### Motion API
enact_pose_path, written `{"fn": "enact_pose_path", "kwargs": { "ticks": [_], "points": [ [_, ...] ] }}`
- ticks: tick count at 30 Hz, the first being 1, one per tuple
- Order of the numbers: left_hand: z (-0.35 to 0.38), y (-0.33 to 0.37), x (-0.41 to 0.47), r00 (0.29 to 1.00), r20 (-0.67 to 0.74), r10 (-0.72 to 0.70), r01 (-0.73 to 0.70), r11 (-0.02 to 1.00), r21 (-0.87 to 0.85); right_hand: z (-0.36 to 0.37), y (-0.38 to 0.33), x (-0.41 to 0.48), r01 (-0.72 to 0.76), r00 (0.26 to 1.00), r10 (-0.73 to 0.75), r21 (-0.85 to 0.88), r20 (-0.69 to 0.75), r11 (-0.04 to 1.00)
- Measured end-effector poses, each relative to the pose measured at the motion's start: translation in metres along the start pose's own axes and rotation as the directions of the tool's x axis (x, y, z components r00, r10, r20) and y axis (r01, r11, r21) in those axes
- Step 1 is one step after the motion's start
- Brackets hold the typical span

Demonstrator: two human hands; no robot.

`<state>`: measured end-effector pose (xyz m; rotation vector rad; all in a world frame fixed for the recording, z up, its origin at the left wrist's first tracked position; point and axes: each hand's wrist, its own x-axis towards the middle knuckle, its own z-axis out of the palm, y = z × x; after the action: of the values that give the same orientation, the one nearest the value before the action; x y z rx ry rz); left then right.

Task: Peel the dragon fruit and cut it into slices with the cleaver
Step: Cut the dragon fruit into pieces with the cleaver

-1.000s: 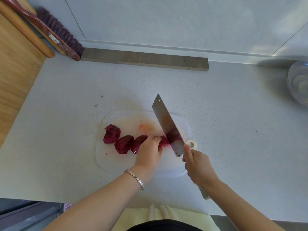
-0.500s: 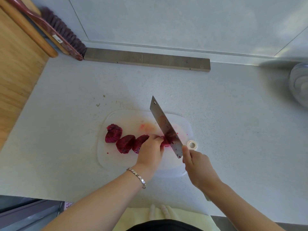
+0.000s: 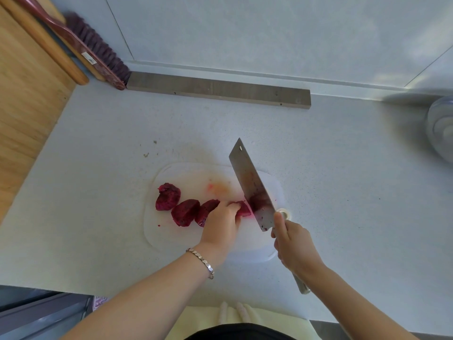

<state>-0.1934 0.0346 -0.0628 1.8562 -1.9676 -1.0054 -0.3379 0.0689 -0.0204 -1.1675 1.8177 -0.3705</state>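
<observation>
Three magenta dragon fruit slices (image 3: 185, 212) lie in a row on the left half of the white cutting board (image 3: 171, 236). My left hand (image 3: 221, 228) curls its fingers over the last dragon fruit piece (image 3: 244, 209) and holds it down. My right hand (image 3: 295, 242) grips the handle of the steel cleaver (image 3: 252, 185). The blade stands on edge right beside the held piece, its flat side smeared with red juice, its tip pointing away from me.
A grey wooden bar (image 3: 218, 90) lies along the back wall, with a brush (image 3: 98, 49) and a wooden rolling pin (image 3: 44, 41) leaning at the back left. A clear glass bowl (image 3: 441, 126) sits at the right edge. A small white ring (image 3: 284, 213) lies by the board.
The cleaver has come down closer to my left fingers and now sits against the held piece. My left hand stays on the fruit.
</observation>
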Motion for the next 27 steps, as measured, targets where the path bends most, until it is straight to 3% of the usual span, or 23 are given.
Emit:
{"fn": "enact_pose_path", "kwargs": {
  "ticks": [15,22,27],
  "points": [
    [0.001,0.001,0.0,1.0,0.008,0.0,0.0,1.0,-0.006,0.0,0.002,-0.005,0.063,0.998,-0.06,-0.211,0.016,0.976],
    [-0.001,0.002,0.001,1.0,-0.003,-0.002,0.001,0.999,-0.033,0.017,0.007,0.008,0.014,1.0,-0.014,-0.148,0.002,0.989],
    [-0.001,0.001,0.0,1.0,-0.008,-0.01,0.009,0.999,-0.041,0.008,0.006,0.008,-0.066,0.997,0.065,0.041,0.031,0.997]
  ]
}}
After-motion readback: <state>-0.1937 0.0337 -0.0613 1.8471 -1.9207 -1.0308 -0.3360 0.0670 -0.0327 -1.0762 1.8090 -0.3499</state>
